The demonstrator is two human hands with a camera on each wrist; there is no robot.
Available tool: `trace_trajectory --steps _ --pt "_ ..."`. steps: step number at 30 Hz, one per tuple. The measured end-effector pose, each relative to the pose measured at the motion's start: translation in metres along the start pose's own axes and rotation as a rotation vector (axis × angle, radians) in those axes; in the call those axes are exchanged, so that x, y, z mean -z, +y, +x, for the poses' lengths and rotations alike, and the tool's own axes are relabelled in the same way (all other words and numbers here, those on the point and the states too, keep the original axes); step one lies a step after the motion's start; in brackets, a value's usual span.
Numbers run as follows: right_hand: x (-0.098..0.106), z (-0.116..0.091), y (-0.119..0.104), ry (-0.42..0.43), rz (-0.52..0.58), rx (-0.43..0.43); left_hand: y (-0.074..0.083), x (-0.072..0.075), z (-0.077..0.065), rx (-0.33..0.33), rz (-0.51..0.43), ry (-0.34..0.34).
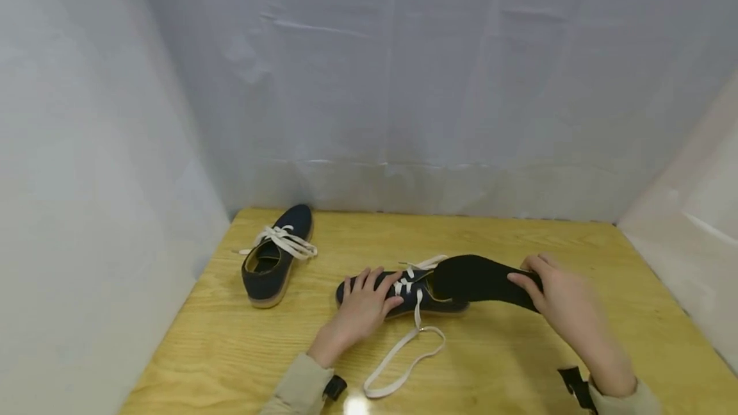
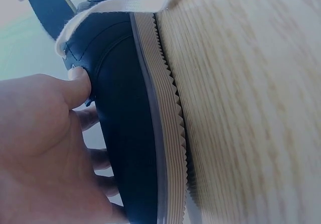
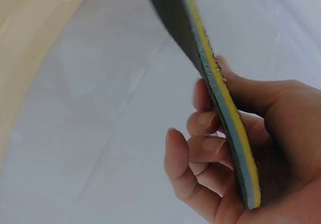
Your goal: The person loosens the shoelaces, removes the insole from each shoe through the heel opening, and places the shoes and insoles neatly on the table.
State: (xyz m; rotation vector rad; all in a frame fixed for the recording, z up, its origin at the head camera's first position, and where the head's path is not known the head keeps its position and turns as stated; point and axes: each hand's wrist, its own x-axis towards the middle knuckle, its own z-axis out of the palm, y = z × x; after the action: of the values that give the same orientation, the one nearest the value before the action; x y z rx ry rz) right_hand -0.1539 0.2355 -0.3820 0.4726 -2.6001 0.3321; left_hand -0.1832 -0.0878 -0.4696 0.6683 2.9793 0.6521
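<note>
A navy sneaker [image 1: 398, 293] lies on the table in the head view, toe to the left, its white lace [image 1: 403, 364] looping loosely toward the near side. Over its toe and front upper my left hand [image 1: 364, 306] grips, fingers reaching across the far side and thumb [image 2: 77, 87] beside the lace holes. My right hand [image 1: 562, 296] pinches one end of a black insole [image 1: 478, 280] between thumb and fingers. The insole's other end overlaps the shoe's opening. In the right wrist view the insole's edge [image 3: 228, 106] shows yellow and blue layers.
A second navy sneaker [image 1: 277, 261] with white laces stands at the table's back left, toe pointing away. White sheeting [image 1: 392, 82] hangs behind and along both sides of the wooden table [image 1: 519, 370]. Dark straps sit near both wrists.
</note>
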Motion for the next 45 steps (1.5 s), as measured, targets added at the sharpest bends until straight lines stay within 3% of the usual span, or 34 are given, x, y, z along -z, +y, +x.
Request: trace_trajectory --steps 2,5,10,16,23,31,39,45 --pt "-0.002 0.0 0.007 0.045 -0.018 0.0 -0.002 0.001 0.0 0.009 -0.003 0.002" --pt "-0.011 0.0 0.013 0.037 0.009 -0.024 -0.004 0.002 -0.001 0.013 -0.008 -0.002" --pt "-0.031 -0.002 0.015 -0.096 0.084 -0.088 -0.004 0.002 -0.001 0.007 -0.013 -0.014" --pt "-0.046 -0.001 0.014 -0.211 0.262 -0.172 -0.002 0.001 0.0 0.009 -0.012 -0.018" --pt "-0.059 -0.002 0.023 -0.194 0.48 -0.284 -0.002 0.002 0.001 0.008 0.004 -0.016" --pt "-0.074 0.001 0.051 -0.263 0.688 -0.456 -0.001 0.0 0.002 0.003 -0.002 -0.029" --pt "-0.077 0.002 0.102 -0.286 0.664 -0.605 -0.001 -0.002 0.002 0.015 -0.013 -0.035" --pt "-0.077 -0.004 0.128 -0.317 0.613 -0.645 -0.001 0.0 0.002 0.013 -0.013 -0.028"
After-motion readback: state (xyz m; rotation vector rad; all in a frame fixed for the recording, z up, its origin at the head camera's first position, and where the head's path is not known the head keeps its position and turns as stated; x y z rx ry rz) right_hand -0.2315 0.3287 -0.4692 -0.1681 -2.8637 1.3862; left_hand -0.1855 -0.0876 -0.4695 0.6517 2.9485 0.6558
